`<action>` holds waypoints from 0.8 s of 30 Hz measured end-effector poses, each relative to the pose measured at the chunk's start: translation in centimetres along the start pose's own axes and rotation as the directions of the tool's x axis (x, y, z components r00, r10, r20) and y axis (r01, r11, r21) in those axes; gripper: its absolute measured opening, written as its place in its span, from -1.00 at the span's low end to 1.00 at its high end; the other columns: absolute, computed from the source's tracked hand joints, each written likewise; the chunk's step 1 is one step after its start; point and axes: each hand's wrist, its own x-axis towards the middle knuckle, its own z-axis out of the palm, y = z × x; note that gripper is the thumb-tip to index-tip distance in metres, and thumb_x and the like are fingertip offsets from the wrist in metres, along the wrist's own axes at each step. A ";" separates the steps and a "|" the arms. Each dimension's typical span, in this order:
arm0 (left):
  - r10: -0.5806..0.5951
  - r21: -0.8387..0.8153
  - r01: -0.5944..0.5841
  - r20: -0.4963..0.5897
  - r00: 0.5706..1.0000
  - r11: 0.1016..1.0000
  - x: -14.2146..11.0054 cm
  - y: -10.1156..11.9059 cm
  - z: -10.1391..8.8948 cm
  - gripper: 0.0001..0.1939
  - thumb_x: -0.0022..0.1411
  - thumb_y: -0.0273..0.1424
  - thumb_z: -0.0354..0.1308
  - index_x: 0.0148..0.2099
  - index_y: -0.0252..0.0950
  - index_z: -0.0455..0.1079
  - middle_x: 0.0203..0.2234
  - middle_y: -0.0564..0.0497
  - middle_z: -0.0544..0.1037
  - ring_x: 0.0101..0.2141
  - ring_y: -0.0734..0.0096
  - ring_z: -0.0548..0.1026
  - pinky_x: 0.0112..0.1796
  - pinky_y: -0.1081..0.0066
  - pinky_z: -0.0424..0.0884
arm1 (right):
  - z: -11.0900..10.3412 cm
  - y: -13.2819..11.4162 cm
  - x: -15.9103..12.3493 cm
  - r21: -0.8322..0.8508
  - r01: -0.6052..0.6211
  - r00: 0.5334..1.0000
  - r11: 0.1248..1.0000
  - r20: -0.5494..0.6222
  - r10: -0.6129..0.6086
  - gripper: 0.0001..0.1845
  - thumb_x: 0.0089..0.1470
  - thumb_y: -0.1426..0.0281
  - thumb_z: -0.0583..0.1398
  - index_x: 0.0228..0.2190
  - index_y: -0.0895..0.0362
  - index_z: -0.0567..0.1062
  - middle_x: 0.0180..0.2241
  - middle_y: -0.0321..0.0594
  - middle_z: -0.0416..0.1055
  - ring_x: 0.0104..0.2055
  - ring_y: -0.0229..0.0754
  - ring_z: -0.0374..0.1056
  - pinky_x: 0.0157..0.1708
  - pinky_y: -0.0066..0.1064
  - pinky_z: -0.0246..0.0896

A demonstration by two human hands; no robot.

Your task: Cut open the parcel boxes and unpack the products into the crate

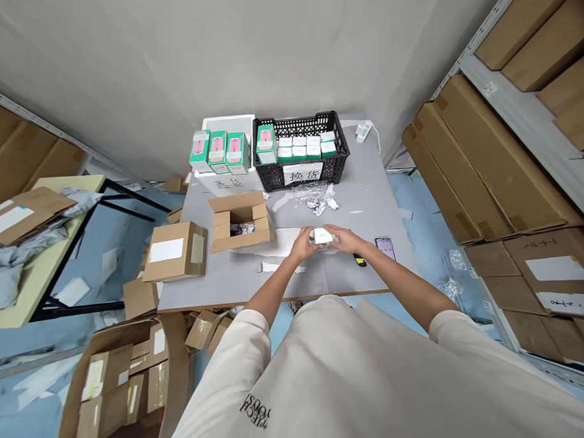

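Between my two hands, over the front part of the grey table (pixel 227 286), is a small white-topped box (pixel 322 235) with some print on top. My left hand (pixel 303 244) grips its left side, and my right hand (pixel 345 239) grips the right. An open cardboard box (pixel 242 230) with crumpled paper inside stands left of my hands. Just right of my right hand lies a black and yellow tool (pixel 360 260), its kind unclear. Farther right is a phone (pixel 385 248) with its screen lit. Flat white paper (pixel 283 242) lies beside my left hand.
A black crate (pixel 300 171) at the back holds several green-and-white boxes. Beside it, a white foam box (pixel 230 181) carries three green boxes (pixel 217 151). A closed carton (pixel 175 252) sits at the table's left edge. Crumpled plastic wrap (pixel 310 193) lies before the crate. Shelves of cartons (pixel 501 167) rise at right.
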 end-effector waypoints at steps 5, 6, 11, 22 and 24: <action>-0.007 0.029 0.007 -0.002 1.000 1.000 -0.1 -0.4 0.0 -0.25 0.06 -0.38 0.45 0.26 -0.19 0.26 0.14 -0.11 0.41 -0.09 0.24 0.57 -0.04 0.24 0.50 | 0.0 -0.2 -0.3 -0.130 0.026 1.000 0.991 0.003 -0.026 -0.24 0.17 0.32 0.25 0.36 0.10 0.28 0.41 0.01 0.13 0.40 0.15 0.14 0.33 0.05 0.12; -0.011 0.029 0.011 0.001 1.000 1.000 -0.2 -0.5 0.0 -0.25 0.07 -0.36 0.45 0.26 -0.19 0.26 0.14 -0.11 0.42 -0.09 0.23 0.57 -0.04 0.24 0.50 | 0.0 -0.4 -0.3 -0.169 0.039 0.999 0.985 -0.004 -0.040 -0.26 0.17 0.30 0.26 0.35 0.09 0.30 0.42 0.01 0.12 0.40 0.17 0.15 0.32 0.07 0.12; -0.019 -0.004 0.019 0.001 1.000 1.000 -0.4 -0.5 -0.3 -0.25 0.06 -0.32 0.47 0.26 -0.21 0.27 0.14 -0.13 0.43 -0.11 0.23 0.57 -0.06 0.24 0.49 | 0.0 -0.6 -0.1 -0.295 0.127 0.992 0.947 0.013 -0.129 -0.43 0.27 0.24 0.20 0.27 0.05 0.43 0.34 -0.03 0.28 0.31 0.16 0.24 0.27 0.05 0.16; -0.027 -0.019 0.027 -0.007 1.000 0.999 -0.3 -0.8 -0.1 -0.26 0.07 -0.37 0.43 0.27 -0.19 0.26 0.14 -0.12 0.42 -0.10 0.22 0.58 -0.06 0.22 0.49 | -0.3 -0.4 0.0 -0.377 0.167 0.986 0.911 0.040 -0.164 -0.47 0.37 0.24 0.09 0.29 0.04 0.40 0.34 -0.03 0.29 0.22 0.12 0.34 0.17 -0.04 0.19; -0.025 -0.016 0.025 -0.004 1.000 1.000 -0.4 -0.8 -0.1 -0.26 0.07 -0.37 0.43 0.27 -0.19 0.26 0.14 -0.13 0.42 -0.10 0.22 0.57 -0.06 0.22 0.49 | -0.5 -0.7 0.0 -0.386 0.172 0.985 0.906 0.047 -0.167 -0.48 0.38 0.24 0.07 0.29 0.05 0.40 0.34 -0.02 0.29 0.20 0.12 0.34 0.16 -0.04 0.18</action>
